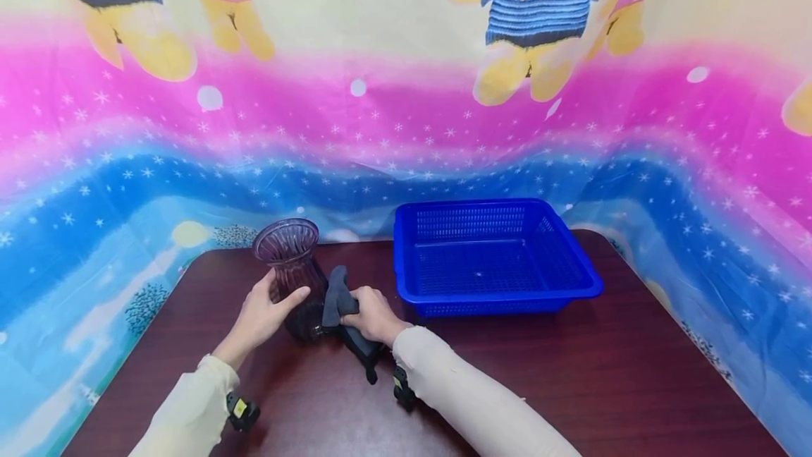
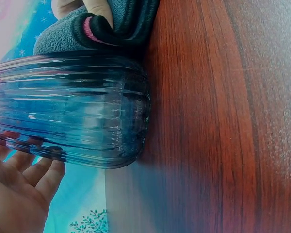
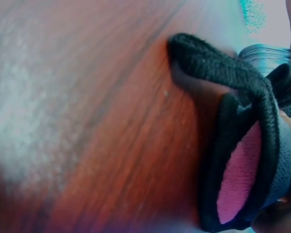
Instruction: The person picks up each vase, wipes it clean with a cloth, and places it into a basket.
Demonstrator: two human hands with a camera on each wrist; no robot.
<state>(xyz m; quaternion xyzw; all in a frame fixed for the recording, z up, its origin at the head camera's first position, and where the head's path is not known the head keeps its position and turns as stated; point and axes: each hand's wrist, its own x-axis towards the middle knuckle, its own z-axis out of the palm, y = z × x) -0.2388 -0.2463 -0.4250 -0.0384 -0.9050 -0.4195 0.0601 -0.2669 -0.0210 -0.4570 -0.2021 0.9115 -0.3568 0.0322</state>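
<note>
Our left hand (image 1: 263, 316) grips the ribbed purple glass vase (image 1: 293, 275); our right hand (image 1: 374, 314) clutches a grey black-edged cloth (image 1: 336, 302), partly hiding the vase's base.

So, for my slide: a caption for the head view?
Left hand steadies a purple vase while the right hand presses a cloth against it.

On the dark wooden table (image 1: 571, 386) there is one ribbed purple glass vase (image 1: 293, 270), near the far left edge. There is one grey cloth with black trim and a pink patch (image 1: 339, 305), touching the vase. There is one blue plastic basket (image 1: 491, 259) at the far right edge. Two hands are in view: one left hand (image 1: 263, 316) and one right hand (image 1: 374, 316).
</note>
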